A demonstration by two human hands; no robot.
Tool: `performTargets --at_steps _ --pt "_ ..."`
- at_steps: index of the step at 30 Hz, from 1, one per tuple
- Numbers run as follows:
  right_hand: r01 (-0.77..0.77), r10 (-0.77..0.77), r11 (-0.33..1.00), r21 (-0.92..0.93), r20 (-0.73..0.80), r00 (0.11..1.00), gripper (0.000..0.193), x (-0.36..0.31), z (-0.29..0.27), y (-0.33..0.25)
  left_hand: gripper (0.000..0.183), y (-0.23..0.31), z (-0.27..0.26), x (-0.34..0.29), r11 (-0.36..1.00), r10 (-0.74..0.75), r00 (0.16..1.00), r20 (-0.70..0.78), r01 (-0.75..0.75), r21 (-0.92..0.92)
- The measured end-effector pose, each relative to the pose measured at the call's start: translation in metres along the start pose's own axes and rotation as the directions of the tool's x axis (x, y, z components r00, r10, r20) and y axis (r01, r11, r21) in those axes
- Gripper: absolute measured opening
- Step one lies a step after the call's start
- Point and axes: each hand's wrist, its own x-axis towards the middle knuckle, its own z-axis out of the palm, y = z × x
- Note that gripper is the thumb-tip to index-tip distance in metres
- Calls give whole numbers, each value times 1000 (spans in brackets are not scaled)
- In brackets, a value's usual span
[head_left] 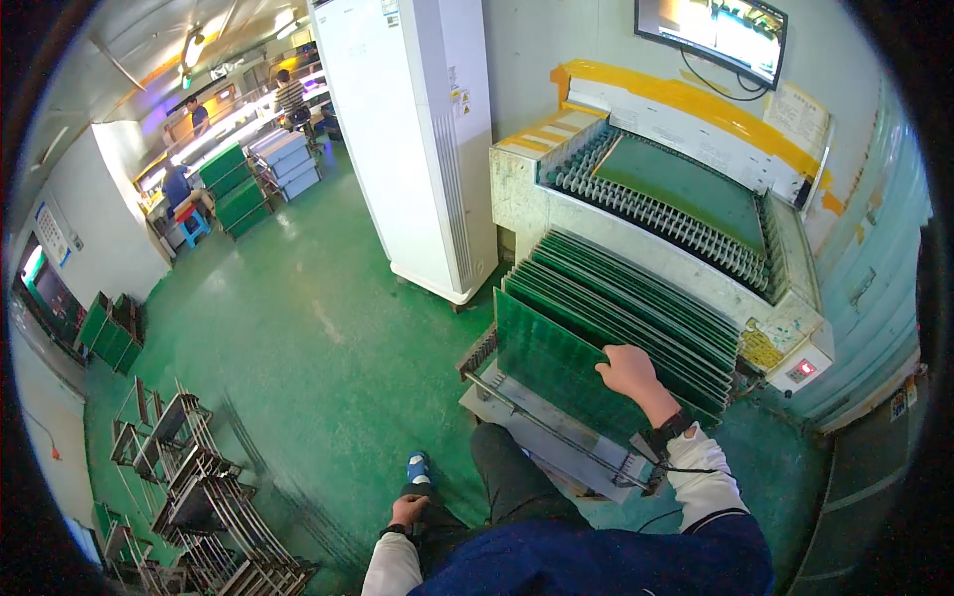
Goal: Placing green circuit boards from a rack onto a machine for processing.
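Observation:
My right hand [632,375] is closed on the upper edge of a green board [556,358], the nearest in a row. Several more thin green boards [636,308] stand on edge behind it, close together in a metal rack [537,415]. This board leans slightly, and its lower edge is at the rack. A dark band and a thin cable are at my right wrist. My left hand [408,510] rests at my left thigh with its fingers curled; I see nothing in it.
Beyond the rack, a roller conveyor machine [512,209] carries a flat green board [686,194]. A tall white cabinet-like unit [417,149] stands left of it. Empty metal racks [189,467] occupy the lower left floor. Several people sit at lit benches [224,139] far left; a screen [711,35] hangs above.

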Motion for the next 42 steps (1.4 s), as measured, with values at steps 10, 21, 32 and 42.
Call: performTargets --at_steps 10,21,32,42 --pt "12 -12 1000 -2 -37 999 29 -1 4 7 34 15 0 -12 998 62 998 -1 -62 29" --pt "25 -25 999 -20 -40 999 28 -4 -1 0 36 0 1 -2 998 61 998 1 -61 15" --pt "-6 6 1000 15 -29 1000 29 -4 -1 -3 34 0 0 -7 997 82 997 -14 -82 -6" --pt "-6 6 1000 -3 -16 1000 28 -6 -5 -7 32 6 -1 -12 999 21 1000 -5 -21 -48"
